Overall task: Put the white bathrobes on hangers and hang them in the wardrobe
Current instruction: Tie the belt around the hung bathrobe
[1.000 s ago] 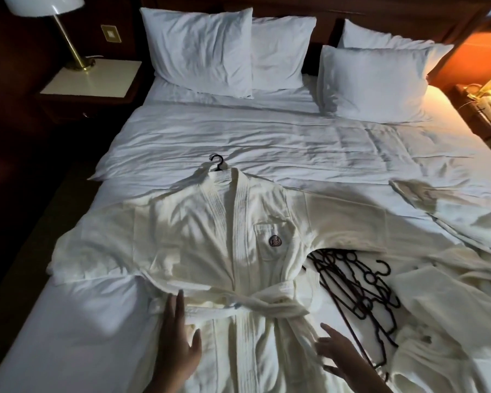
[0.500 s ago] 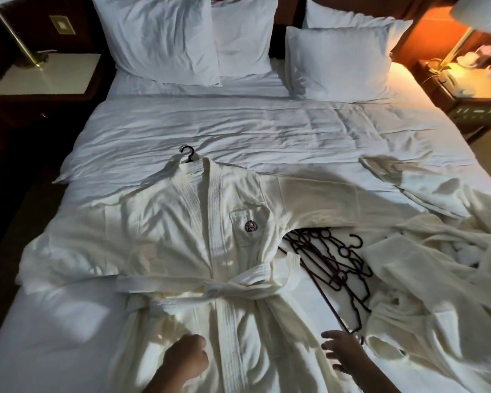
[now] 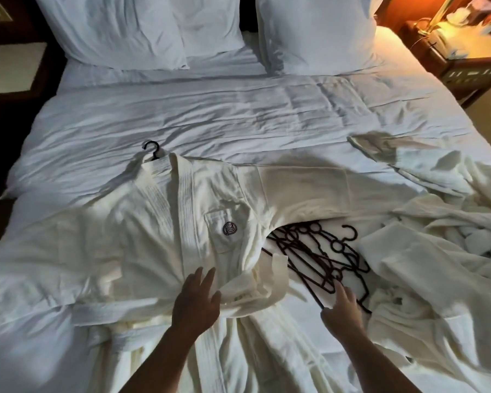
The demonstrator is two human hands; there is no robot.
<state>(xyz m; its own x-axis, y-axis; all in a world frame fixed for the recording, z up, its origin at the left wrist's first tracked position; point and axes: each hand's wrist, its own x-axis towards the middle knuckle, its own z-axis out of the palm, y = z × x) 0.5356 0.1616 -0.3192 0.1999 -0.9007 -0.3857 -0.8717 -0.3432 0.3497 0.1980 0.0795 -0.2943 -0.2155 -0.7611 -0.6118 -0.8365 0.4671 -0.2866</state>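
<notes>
Left hand (image 3: 196, 300), earlier fisted, now flat on bathrobe (image 3: 142, 239).

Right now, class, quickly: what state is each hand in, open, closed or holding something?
Left hand: open, fingers straight, resting on the bathrobe.
Right hand: open, fingertips touching the black hangers, gripping nothing.

The left grip (image 3: 196, 302) lies flat, palm down, fingers straight and slightly spread, while the right grip (image 3: 341, 311) stretches forward, fingers extended.
</notes>
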